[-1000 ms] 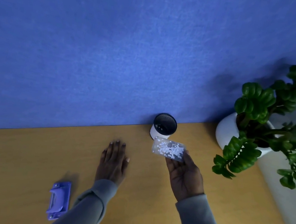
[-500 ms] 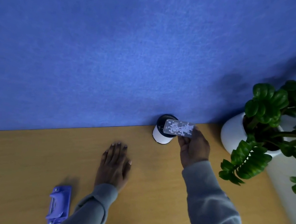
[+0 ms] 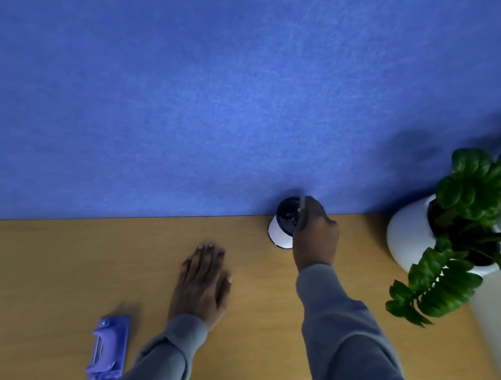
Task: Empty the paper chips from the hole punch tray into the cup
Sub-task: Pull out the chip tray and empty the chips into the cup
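Observation:
A white cup (image 3: 278, 233) with a dark inside stands on the wooden table against the blue wall. My right hand (image 3: 317, 233) is over its right rim, gripping the clear hole punch tray (image 3: 300, 212), which is turned on edge so only a thin strip shows. Pale paper chips (image 3: 288, 218) lie inside the cup. My left hand (image 3: 201, 284) rests flat on the table, fingers apart, holding nothing. The purple hole punch (image 3: 108, 349) lies to its lower left.
A white pot (image 3: 406, 234) with a green leafy plant (image 3: 473, 225) stands at the right, close to my right arm. The blue wall (image 3: 194, 82) bounds the table's (image 3: 30, 286) far edge. A pale surface lies beyond the table's right side.
My right hand has carried the tray from in front of the cup to above it and tipped it from flat onto its edge. Chips now show in the cup. My left hand stayed put.

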{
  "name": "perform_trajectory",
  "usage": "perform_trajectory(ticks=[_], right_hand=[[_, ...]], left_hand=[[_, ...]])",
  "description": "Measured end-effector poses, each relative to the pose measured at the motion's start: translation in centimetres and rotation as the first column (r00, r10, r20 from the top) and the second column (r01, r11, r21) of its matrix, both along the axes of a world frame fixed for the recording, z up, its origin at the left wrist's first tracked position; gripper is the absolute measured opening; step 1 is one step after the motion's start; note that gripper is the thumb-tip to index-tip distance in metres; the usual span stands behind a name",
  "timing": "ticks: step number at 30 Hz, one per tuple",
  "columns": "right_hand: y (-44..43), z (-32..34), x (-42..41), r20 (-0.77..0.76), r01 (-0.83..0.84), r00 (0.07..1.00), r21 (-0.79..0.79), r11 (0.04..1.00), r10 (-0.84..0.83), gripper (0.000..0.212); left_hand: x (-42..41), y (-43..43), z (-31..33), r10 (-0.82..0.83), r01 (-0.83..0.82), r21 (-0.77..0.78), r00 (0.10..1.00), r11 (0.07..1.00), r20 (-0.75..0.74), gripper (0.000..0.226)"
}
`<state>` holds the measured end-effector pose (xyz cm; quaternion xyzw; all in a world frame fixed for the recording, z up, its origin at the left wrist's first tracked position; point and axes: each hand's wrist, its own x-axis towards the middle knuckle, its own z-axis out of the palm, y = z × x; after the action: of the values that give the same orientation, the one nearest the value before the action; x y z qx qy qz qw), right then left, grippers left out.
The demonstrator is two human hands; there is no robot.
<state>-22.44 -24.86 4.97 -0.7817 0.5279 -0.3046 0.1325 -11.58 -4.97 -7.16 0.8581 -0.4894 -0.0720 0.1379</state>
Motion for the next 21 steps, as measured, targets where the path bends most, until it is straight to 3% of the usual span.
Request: perform_trajectory(ticks=[6,19,21], right_hand=[[0.0,0.2,-0.9,-0.073,-0.044,0.997,-0.119,0.992,0.035,0.016],[1.0,0.6,-1.5,0.076,-0.086,0.993,-0.056,0.995,0.090,0.037],[1.0,0.6,-1.4,0.076,-0.117,0.990,-0.049,0.992,0.121,0.029]], left_hand=[[0.0,-0.1,-0.1,0.004,-0.004,-0.032,1.000,0.999,-0.009,0.060],[0.0,-0.1,-0.2,0.010,-0.010,-0.053,1.000,0.999,-0.002,0.061],[0.1,0.0,-0.3,0.005,-0.005,-0.055,1.000,0.998,0.002,0.062]])
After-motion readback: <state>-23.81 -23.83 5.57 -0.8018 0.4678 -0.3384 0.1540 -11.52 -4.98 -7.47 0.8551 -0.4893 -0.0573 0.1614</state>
